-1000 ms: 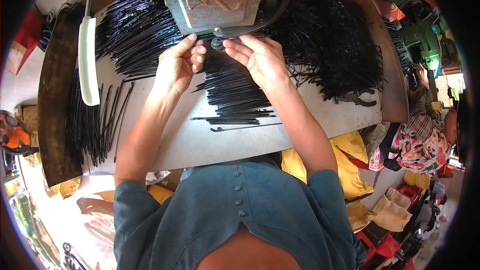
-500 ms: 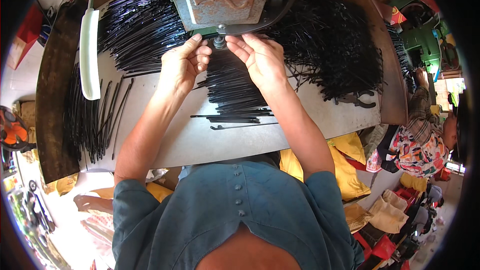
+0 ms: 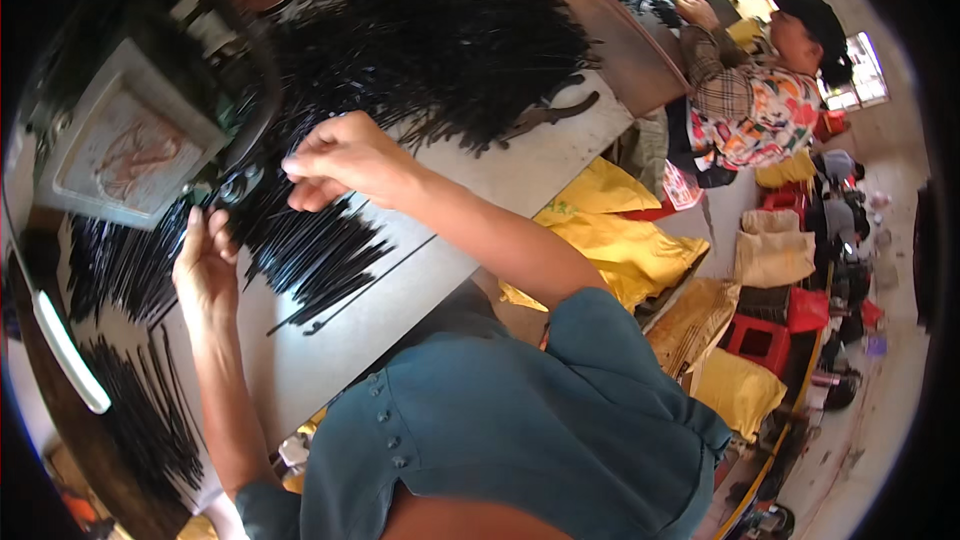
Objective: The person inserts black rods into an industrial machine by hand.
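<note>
A grey metal machine head [image 3: 135, 145] with a raised rusty emblem stands at the left. My left hand [image 3: 208, 265] is up against its lower edge, thumb and fingers pinched together beside the small metal working point [image 3: 235, 185]. Whatever they pinch is hidden. My right hand [image 3: 350, 162] is apart from the machine, over the black rods, with its fingers curled in and thumb and forefinger close together. I cannot make out anything in it. Below both hands lies a bundle of thin black rods [image 3: 320, 255] on the pale metal tabletop [image 3: 440, 225].
A large tangled heap of black rods [image 3: 460, 30] covers the far side, with dark-handled pliers [image 3: 555, 112] beside it. More rods [image 3: 150, 410] lie at the near left, by a white lamp [image 3: 68, 350]. Yellow sacks [image 3: 620, 230] stand past the table edge. A co-worker [image 3: 770, 90] sits at the right.
The whole view has swung toward the right, so the machine now appears at the left. My right hand has drawn away from the working point, while my left hand stays by it.
</note>
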A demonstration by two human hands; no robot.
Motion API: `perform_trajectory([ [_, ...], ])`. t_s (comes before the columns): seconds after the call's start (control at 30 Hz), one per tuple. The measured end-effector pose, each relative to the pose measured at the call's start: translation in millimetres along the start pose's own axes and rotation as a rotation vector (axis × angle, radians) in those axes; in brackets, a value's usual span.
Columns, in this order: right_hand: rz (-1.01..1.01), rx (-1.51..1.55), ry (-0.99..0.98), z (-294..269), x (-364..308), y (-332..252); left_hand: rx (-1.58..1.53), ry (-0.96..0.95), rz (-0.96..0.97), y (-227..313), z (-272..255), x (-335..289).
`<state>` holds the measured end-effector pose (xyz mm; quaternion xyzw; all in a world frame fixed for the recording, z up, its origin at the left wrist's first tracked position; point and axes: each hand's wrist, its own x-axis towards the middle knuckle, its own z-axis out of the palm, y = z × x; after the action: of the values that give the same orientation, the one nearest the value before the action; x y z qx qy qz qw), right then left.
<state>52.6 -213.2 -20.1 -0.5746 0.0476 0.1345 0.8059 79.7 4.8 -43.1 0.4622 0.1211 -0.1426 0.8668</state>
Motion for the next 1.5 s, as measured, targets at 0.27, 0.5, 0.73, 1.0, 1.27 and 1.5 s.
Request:
perform_trajectory([
  [0.27,-0.318,-1.318,0.444,-138,-72,-61,0.163,-0.087,-0.093,19,0,-5],
  [0.5,-0.608,-1.615,0.399,-140,-67,-42,0.051,-0.227,-0.054,14,10,-12],
  [0.73,-1.027,-1.595,0.114,-29,-45,-39,0.183,-0.121,-0.087,4,13,-16],
  [1.0,-0.282,-0.475,-0.165,24,30,13,0.345,-0.048,0.051,5,15,-24],
  [1.27,-0.089,-0.296,-0.166,34,37,3,0.349,-0.043,0.026,7,12,-24],
  [1.5,-0.113,-0.324,-0.173,35,39,4,0.361,-0.057,0.05,6,13,-22],
])
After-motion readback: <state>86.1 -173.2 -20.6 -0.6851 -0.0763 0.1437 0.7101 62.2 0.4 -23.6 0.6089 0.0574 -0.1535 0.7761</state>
